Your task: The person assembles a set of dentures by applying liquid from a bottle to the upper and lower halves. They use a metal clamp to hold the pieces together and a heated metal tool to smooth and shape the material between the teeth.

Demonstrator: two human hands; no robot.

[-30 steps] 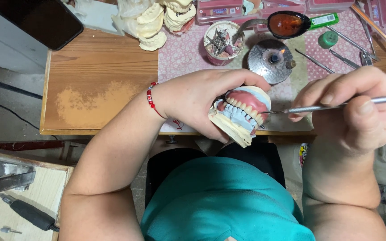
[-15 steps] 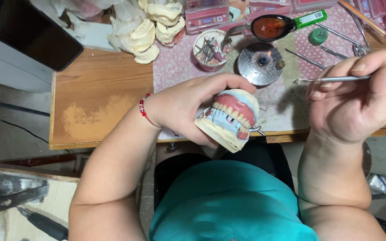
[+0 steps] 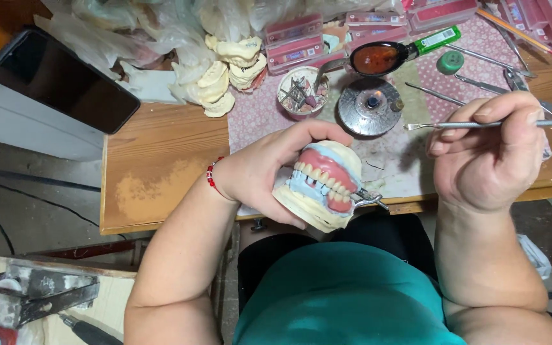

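In the head view, the left hand (image 3: 269, 169) is gripping a denture model (image 3: 322, 185) at the centre of the frame, its grip wrapped around the plaster base from the left, thumb under and fingers over the top, with the pink gums and teeth facing right and a metal hinge sticking out at the lower right. A red bracelet (image 3: 212, 176) is sitting on that wrist. The right hand (image 3: 487, 156) is hovering at the right of the frame, well apart from the model, its grip pinching a thin metal tool (image 3: 480, 124) that is lying level, tip pointing left toward a small burner (image 3: 370, 106) on the tabletop (image 3: 161, 166). Above the burner a spoon (image 3: 373, 59) holding dark red wax is resting, with a green lighter (image 3: 437, 39) just beside it at the upper right. A cup of burs (image 3: 301, 92) is standing left of the burner, and plaster casts (image 3: 225, 73) are piling up further left. A black phone (image 3: 62, 80) is lying at the upper left. More metal instruments (image 3: 480, 61) are lying at the upper right on a patterned cloth (image 3: 257, 108).
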